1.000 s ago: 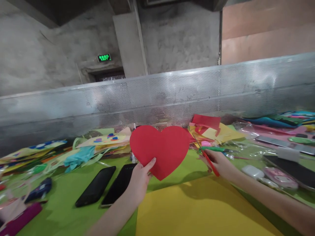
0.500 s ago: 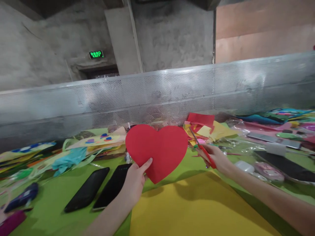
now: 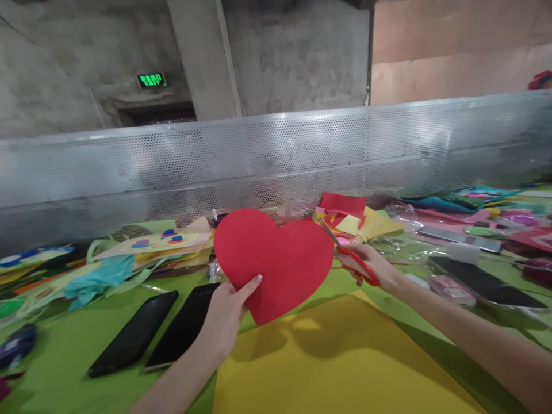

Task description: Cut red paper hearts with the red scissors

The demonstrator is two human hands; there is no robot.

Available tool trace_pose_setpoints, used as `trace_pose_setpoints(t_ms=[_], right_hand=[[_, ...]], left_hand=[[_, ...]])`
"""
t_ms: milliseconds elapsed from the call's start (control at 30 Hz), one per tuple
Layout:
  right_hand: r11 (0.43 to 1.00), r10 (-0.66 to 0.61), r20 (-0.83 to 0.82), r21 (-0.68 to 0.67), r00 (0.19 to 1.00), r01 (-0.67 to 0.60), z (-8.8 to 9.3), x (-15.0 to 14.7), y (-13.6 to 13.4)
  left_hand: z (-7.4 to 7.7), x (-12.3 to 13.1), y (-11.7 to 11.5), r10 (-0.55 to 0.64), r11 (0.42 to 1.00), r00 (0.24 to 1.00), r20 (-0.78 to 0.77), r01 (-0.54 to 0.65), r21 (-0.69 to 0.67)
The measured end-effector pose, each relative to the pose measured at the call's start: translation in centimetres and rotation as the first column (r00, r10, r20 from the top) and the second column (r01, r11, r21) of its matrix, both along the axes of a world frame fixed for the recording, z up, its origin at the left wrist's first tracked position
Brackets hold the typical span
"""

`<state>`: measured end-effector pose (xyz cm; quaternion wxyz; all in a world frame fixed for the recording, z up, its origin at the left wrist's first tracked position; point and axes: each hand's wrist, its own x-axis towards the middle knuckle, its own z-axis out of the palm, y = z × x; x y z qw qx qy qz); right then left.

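A red paper heart (image 3: 280,261) is held up in the middle of the view, its tip pointing down and slightly left. My left hand (image 3: 230,307) pinches its lower left side, thumb lying on the front face and the fingers hidden behind. To the right, my right hand (image 3: 371,264) is closed round the red handles of a pair of scissors (image 3: 356,261). The blades point up and left, close to the heart's right edge; whether they touch it I cannot tell. Below the heart lies a large yellow sheet (image 3: 336,362) on the green table cover (image 3: 56,356).
Two black phones (image 3: 135,333) lie left of my left forearm. Paper scraps (image 3: 371,224) and a dark phone (image 3: 487,282) are at the right. Paper crafts (image 3: 168,244) and a turquoise crumpled piece (image 3: 101,279) sit at the left. A perforated metal panel (image 3: 259,155) stands behind.
The heart has tilted clockwise, its right side lower and its tip further left. The scissors have come nearer to its right edge. The whole view has shifted slightly.
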<state>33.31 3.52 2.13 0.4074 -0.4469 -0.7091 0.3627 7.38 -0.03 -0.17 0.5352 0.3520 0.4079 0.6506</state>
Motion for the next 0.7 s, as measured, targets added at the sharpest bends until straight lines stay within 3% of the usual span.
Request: trace_pose_setpoints(t_ms=[700], right_hand=[[0.999, 0.040, 0.078, 0.024, 0.996, -0.042, -0.10, 0.68, 0.56]], left_hand=[[-0.02, -0.12, -0.01, -0.045, 0.999, 0.999, -0.026, 0.046, 0.028]])
